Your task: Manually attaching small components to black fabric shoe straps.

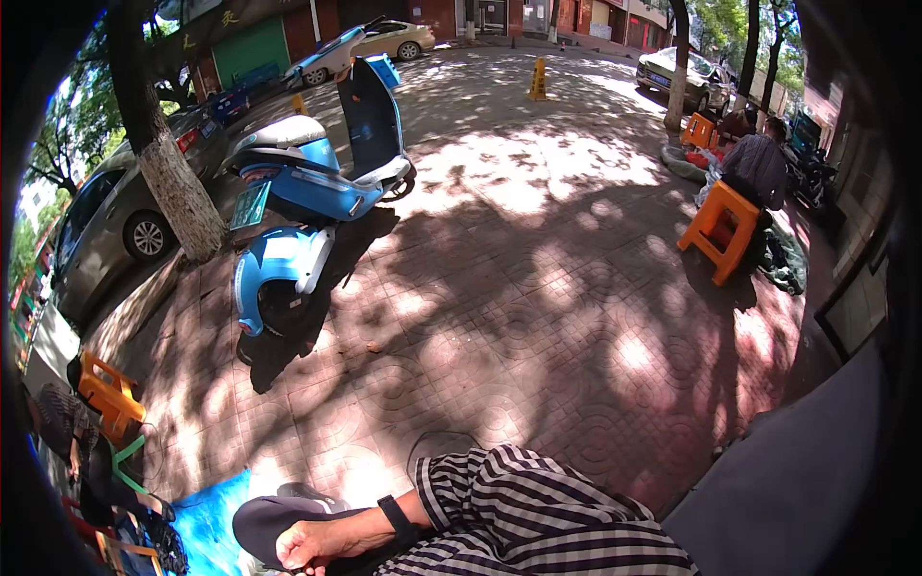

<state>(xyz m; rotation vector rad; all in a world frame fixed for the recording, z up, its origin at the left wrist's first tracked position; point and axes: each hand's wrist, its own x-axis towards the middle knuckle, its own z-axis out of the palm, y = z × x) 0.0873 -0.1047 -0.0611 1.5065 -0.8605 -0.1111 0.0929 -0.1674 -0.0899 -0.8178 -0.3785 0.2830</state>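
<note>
My right hand is low in the head view, by my dark-trousered knee. A black wristband circles its wrist, and a black-and-white checked sleeve covers the upper arm. The fingers are curled in and closed; whatever they hold, if anything, is cut off by the lower edge. Beside the knee a bright blue sheet lies on the ground. I cannot see my left hand.
A blue scooter stands ahead-left beside a tree trunk and parked car. Orange stools stand right and left. One person sits at right; another is at far left. Patterned paving lies ahead.
</note>
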